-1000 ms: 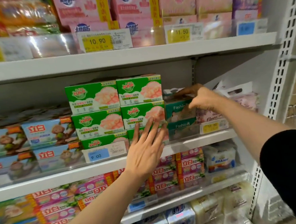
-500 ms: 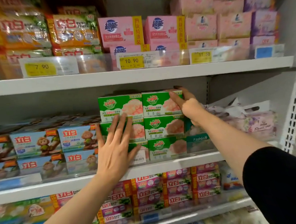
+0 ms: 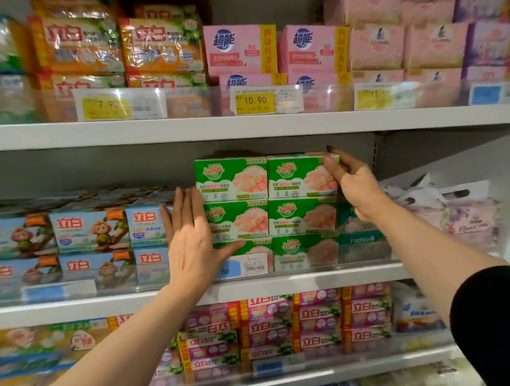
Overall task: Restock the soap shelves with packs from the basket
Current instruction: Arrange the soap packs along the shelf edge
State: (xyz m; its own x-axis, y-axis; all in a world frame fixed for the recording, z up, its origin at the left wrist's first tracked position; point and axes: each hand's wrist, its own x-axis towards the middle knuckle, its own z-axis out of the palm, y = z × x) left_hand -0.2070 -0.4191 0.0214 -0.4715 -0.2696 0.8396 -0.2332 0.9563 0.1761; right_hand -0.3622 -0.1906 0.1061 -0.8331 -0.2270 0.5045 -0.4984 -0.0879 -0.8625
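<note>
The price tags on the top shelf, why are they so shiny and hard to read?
Head view: store light glares off the clear plastic strip in front of the price tags, leaving white streaks. The left edge of the picture is smeared with blur, while the green soap boxes in the middle look sharp. The wide lens also bends the shelves slightly.

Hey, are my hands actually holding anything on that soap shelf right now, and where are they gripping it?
The right hand grips the top right green soap box at its upper right corner. The left hand holds nothing; it lies flat against the green stack's left side.

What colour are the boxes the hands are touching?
Green boxes with pink and white, seen from the head view.
</note>
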